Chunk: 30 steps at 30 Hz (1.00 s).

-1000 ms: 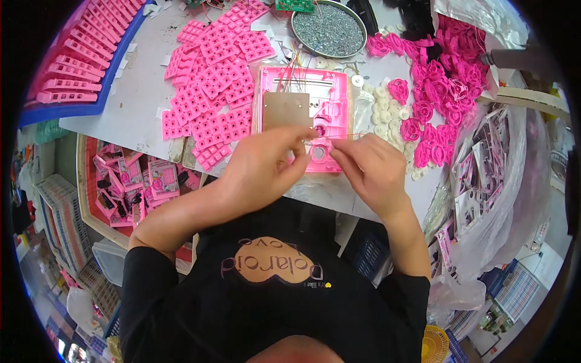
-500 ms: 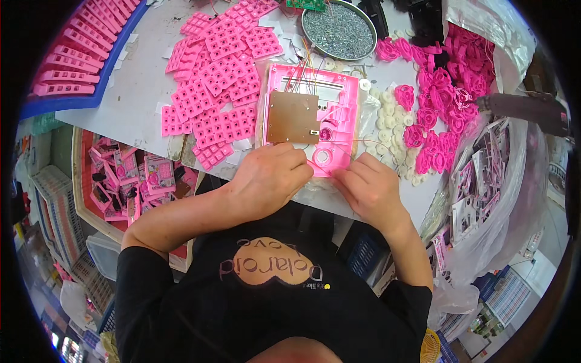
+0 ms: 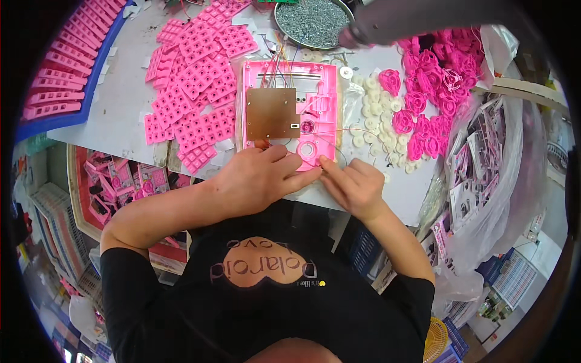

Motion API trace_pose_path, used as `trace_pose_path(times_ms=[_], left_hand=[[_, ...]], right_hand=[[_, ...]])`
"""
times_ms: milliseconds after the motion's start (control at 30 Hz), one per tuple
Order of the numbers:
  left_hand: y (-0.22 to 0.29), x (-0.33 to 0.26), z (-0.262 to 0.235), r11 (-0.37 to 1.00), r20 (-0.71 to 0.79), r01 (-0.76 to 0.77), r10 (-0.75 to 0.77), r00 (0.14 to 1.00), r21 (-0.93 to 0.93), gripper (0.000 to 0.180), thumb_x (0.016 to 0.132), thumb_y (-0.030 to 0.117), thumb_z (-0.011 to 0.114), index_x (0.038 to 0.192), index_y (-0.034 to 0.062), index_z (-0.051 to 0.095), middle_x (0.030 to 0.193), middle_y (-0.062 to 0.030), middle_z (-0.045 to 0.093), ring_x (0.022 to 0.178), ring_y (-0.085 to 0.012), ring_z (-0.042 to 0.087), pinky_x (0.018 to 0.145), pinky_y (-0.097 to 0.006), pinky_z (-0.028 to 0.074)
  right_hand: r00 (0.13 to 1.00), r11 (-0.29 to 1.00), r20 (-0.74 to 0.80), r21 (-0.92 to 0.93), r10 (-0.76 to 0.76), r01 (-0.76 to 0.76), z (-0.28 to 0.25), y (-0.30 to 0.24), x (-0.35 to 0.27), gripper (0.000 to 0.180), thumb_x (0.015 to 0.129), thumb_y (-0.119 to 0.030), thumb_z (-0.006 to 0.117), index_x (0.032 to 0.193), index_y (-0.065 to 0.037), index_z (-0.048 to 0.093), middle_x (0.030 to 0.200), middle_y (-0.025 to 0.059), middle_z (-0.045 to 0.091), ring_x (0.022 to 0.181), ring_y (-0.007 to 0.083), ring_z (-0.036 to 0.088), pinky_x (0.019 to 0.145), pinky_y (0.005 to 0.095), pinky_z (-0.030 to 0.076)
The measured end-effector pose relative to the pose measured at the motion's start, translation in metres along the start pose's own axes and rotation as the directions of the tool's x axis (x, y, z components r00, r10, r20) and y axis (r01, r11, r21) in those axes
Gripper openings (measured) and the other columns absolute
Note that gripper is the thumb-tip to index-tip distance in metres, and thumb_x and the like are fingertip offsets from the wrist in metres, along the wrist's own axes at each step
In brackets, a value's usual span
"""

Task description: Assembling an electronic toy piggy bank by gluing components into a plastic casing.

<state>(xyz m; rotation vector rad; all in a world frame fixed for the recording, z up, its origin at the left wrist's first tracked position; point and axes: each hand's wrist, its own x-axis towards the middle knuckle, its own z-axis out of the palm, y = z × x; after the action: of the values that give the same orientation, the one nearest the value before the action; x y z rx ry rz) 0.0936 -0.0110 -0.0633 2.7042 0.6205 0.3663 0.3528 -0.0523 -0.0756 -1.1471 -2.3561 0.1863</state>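
Note:
A pink plastic housing [image 3: 315,91] lies flat on the white table [image 3: 121,103], with a brown circuit board [image 3: 272,114] and thin coloured wires in it. My left hand [image 3: 260,178] rests at the housing's near edge, fingers stretched toward a round opening. My right hand [image 3: 354,184] is just right of it, fingertips pinched together at the housing's lower right corner, against the left fingertips. Whether a small part sits between the fingers is hidden.
Pink button mats [image 3: 200,85] are piled left of the housing. White discs [image 3: 369,115] and pink flower-shaped parts [image 3: 430,103] lie to the right. A round tray of screws [image 3: 311,21] stands behind, a grey tool [image 3: 411,24] hangs above, and a blue tray of pink strips [image 3: 57,78] sits far left.
Both hands have slid toward me off the housing's lower part, so the round opening and the board show fully. The view has tilted down a little.

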Motion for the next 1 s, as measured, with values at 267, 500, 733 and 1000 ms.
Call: trace_pose_path(times_ms=[267, 500, 733, 1000], left_hand=[[0.014, 0.011, -0.009, 0.994, 0.107, 0.105, -0.105, 0.989, 0.009, 0.059, 0.081, 0.009, 0.061, 0.139, 0.0176, 0.057, 0.096, -0.0046, 0.057, 0.090, -0.0254, 0.058, 0.078, -0.041, 0.052], [0.016, 0.010, -0.011, 0.993, 0.046, 0.120, -0.120, 0.992, 0.007, 0.061, 0.079, 0.006, 0.063, 0.138, 0.0197, 0.059, 0.093, -0.0038, 0.057, 0.087, -0.0251, 0.057, 0.075, -0.040, 0.050], [0.014, 0.006, -0.009, 0.985, -0.016, 0.153, -0.154, 0.988, -0.081, 0.059, 0.078, 0.004, 0.064, 0.134, 0.0223, 0.065, 0.090, -0.0033, 0.055, 0.085, -0.0239, 0.056, 0.069, -0.039, 0.048], [0.003, -0.006, -0.010, 0.954, -0.152, 0.148, -0.191, 0.970, -0.260, 0.042, 0.080, 0.004, 0.069, 0.121, 0.0127, 0.068, 0.097, -0.0069, 0.061, 0.092, -0.0279, 0.060, 0.072, -0.041, 0.048]], right_hand=[[0.953, 0.989, 0.273, -0.092, 0.133, -0.112, -0.021, -0.020, -0.004, 0.049, 0.080, -0.013, 0.076, 0.128, -0.008, 0.070, 0.060, 0.0026, 0.051, 0.056, 0.0189, 0.053, 0.050, 0.0338, 0.041], [0.939, 0.936, 0.020, 0.081, 0.342, -0.343, -0.054, 0.061, 0.055, 0.011, 0.083, -0.015, 0.071, 0.091, -0.009, 0.076, 0.073, 0.0071, 0.065, 0.068, 0.0284, 0.064, 0.062, 0.0413, 0.052], [0.899, 0.923, 0.220, -0.168, 0.379, -0.347, -0.032, 0.045, 0.040, 0.027, 0.085, -0.010, 0.069, 0.113, -0.011, 0.071, 0.088, 0.0104, 0.068, 0.076, 0.0292, 0.067, 0.064, 0.0402, 0.053], [0.966, 0.962, 0.047, -0.118, 0.253, -0.246, -0.050, 0.048, 0.043, 0.017, 0.084, -0.006, 0.075, 0.100, -0.005, 0.075, 0.087, 0.0082, 0.069, 0.074, 0.0292, 0.067, 0.065, 0.0380, 0.053]])
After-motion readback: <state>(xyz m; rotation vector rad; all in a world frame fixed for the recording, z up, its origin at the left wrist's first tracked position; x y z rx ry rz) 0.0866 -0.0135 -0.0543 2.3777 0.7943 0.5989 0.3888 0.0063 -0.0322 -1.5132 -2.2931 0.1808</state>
